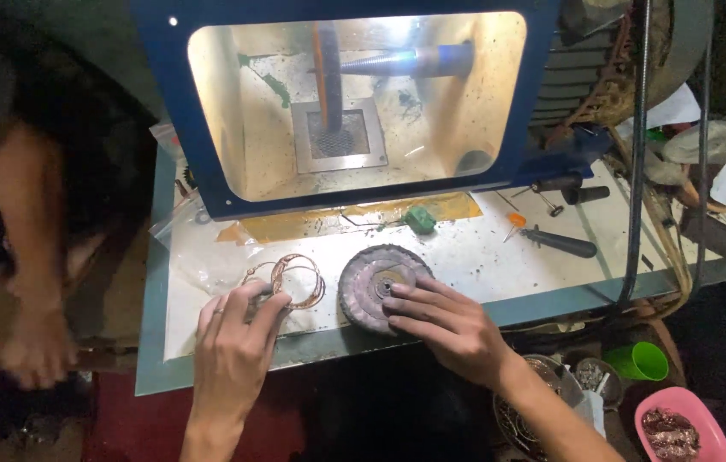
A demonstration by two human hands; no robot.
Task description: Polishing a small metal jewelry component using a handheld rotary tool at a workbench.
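Note:
My right hand lies on a round cloth buffing wheel, fingertips at its metal centre hole. The wheel rests flat near the front edge of the white bench top. My left hand touches a small cluster of copper-coloured bangles lying on clear plastic just left of the wheel. Whether its fingers pinch a bangle cannot be told. A blue polishing cabinet with a lit interior and a threaded spindle stands behind both.
A green block, black-handled tools and a hanging cable sit to the right. A green cup and a pink bowl of metal bits stand below the bench. Another person's arm is at the left.

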